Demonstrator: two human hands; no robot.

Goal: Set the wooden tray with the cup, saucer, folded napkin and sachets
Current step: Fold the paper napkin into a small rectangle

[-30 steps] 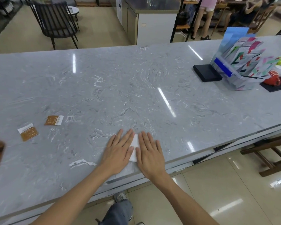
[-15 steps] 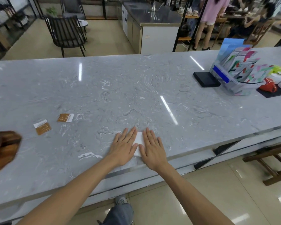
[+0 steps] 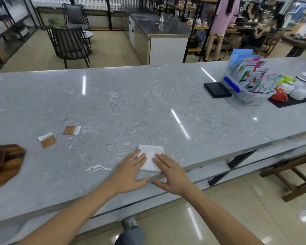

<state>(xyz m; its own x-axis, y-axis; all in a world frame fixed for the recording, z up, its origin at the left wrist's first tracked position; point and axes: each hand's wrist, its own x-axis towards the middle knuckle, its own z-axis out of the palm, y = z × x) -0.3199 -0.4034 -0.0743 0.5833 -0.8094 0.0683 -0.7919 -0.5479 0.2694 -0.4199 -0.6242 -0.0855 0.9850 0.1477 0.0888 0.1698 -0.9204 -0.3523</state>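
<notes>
The folded napkin [image 3: 151,159] lay flat near the counter's [image 3: 148,106] front edge, its long axis running away from the person. The left hand [image 3: 129,174] and right hand [image 3: 172,174] rested spread and flat, fingertips touching its near corners, gripping nothing. Two sachets [image 3: 59,136] lay well apart to the left.

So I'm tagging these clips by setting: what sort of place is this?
Probably a cafe or tea shop. A long marble counter holds stacked white cups and a bin of leaflets; behind it stand a steel worktop with a kettle, and people seated at tables.
</notes>
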